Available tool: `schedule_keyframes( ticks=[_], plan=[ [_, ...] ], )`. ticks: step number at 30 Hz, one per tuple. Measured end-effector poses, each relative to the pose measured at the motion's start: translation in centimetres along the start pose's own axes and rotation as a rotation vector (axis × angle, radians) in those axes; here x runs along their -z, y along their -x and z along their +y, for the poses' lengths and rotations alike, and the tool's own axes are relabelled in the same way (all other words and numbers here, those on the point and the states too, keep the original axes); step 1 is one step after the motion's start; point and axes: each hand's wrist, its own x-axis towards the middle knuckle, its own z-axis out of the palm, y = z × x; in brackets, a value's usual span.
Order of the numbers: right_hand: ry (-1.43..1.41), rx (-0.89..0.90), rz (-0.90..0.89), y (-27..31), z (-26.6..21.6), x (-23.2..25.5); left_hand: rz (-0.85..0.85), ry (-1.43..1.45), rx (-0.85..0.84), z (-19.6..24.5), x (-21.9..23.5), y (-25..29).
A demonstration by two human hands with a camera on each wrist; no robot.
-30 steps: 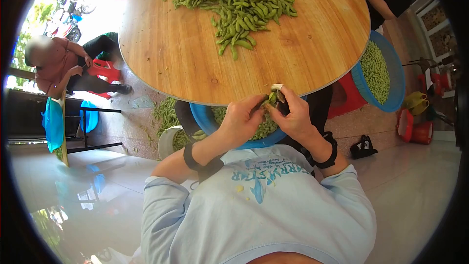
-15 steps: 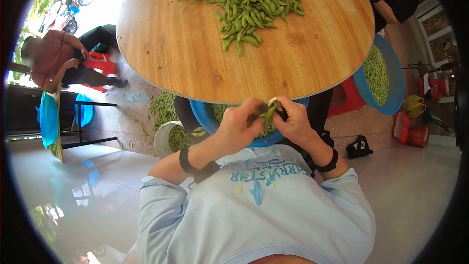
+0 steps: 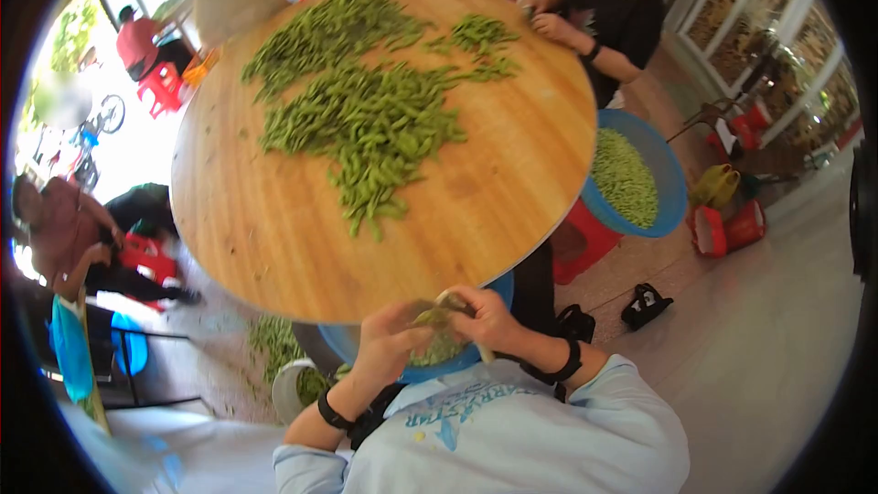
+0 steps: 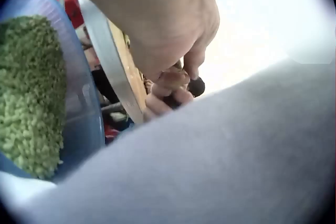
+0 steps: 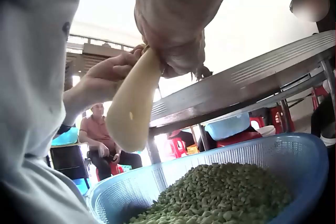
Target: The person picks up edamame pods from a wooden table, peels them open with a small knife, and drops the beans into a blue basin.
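Observation:
In the head view my left hand (image 3: 389, 343) and right hand (image 3: 478, 316) meet at the table's near edge, above a blue basket (image 3: 334, 340) of shelled green beans (image 3: 439, 350). Between the fingertips is a green soybean pod (image 3: 430, 316), pinched by my left hand and partly hidden. A smooth, pale club-shaped handle (image 5: 135, 103) sticks out below my right hand (image 5: 173, 35) in the right wrist view, its other end hidden in the grip. The left wrist view shows a dark rounded piece (image 4: 197, 86) by the bunched fingers; I cannot tell what it is.
Heaps of soybean pods (image 3: 366, 119) lie on the round wooden table (image 3: 494, 192). A second blue basket (image 3: 672, 187) of shelled beans stands at right, near a seated person (image 3: 613, 18). Pods (image 3: 274, 340) and a pale bucket (image 3: 285, 389) are on the floor at left.
The head view has tilted up, bringing the table's far side and more people into sight. Both hands stay together at the near edge, and the pale handle now shows below the right one.

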Motion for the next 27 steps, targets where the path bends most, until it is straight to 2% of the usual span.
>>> schedule_keyframes(
  ticks=[2, 3, 4, 6, 7, 9, 11, 12, 14, 17, 23, 27],
  plan=[
    [0.011, 0.021, 0.024, -0.4, -0.2, 0.0, 0.1, 0.143, -0.041, -1.3, 0.6, -0.7],
    [0.156, 0.15, 0.045, -0.6, 0.3, -0.4, 0.093, 0.134, -0.036, -1.4, 0.7, -1.1],
    [0.294, 0.265, 0.054, -0.4, 1.0, -0.9, 0.105, 0.019, -0.122, -1.7, 0.8, -1.4],
    [0.292, 0.263, 0.024, -0.2, 1.3, -0.6, 0.139, -0.13, -0.267, -1.9, 1.0, -1.1],
    [0.313, 0.285, -0.008, -0.5, 0.8, -0.3, 0.147, -0.105, -0.271, -1.2, 0.5, -1.1],
    [0.047, 0.114, 0.016, -0.1, -0.2, -0.1, 0.217, -0.07, -0.257, 0.0, 0.4, -0.5],
    [-0.033, 0.024, -0.027, 0.0, -0.7, 0.4, 0.112, -0.074, -0.119, 0.7, 1.3, -0.3],
    [-0.099, -0.034, -0.029, -0.1, -0.9, 0.4, 0.144, -0.077, -0.119, 0.5, 1.6, -0.2],
    [-0.099, -0.023, -0.102, -0.2, -1.2, 0.1, 0.076, 0.026, -0.049, -0.2, 1.8, -0.6],
    [-0.121, -0.013, -0.176, -0.2, -0.5, 0.0, 0.065, 0.021, 0.003, -0.8, 1.7, -1.0],
    [-0.226, -0.043, -0.225, -0.3, -0.1, 0.0, 0.136, -0.051, 0.068, -1.1, 1.7, -1.2],
    [-0.174, -0.066, -0.234, -0.7, 0.0, 0.7, 0.175, -0.039, -0.05, -1.4, 1.0, -1.2]
  ],
)
